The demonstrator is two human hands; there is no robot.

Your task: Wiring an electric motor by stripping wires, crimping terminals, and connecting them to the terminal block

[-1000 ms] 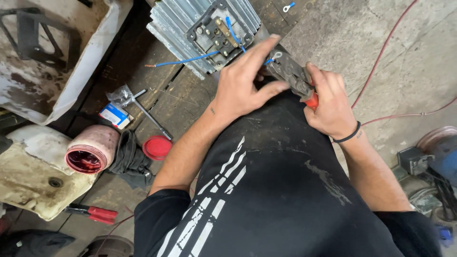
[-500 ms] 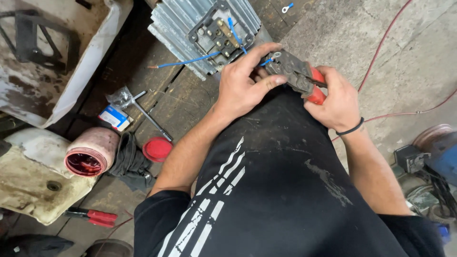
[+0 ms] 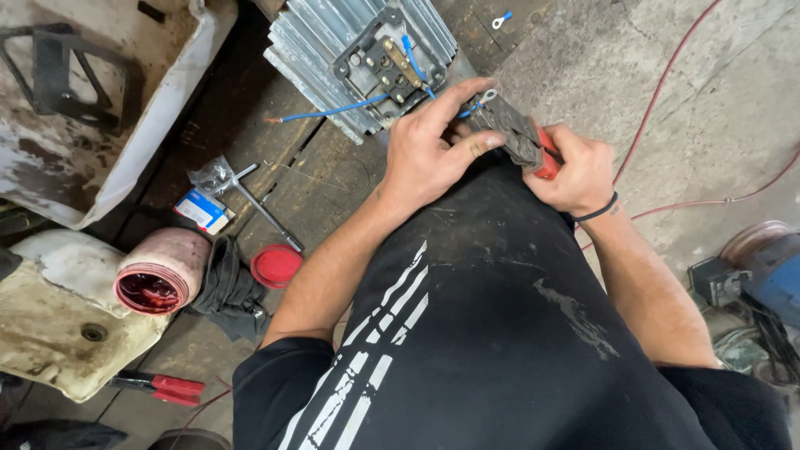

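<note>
hands work a crimping tool at a finned motor

near the top centre of the frame, the right hand (image 3: 575, 171) is closed around the red handles of a crimping tool (image 3: 512, 137), while the left hand (image 3: 433, 150) pinches the tool's dark head and a blue wire (image 3: 471, 108) tipped with a ring terminal (image 3: 489, 96). just above lies the finned motor (image 3: 333, 42). a red lid (image 3: 276, 266) sits at lower left.
</note>
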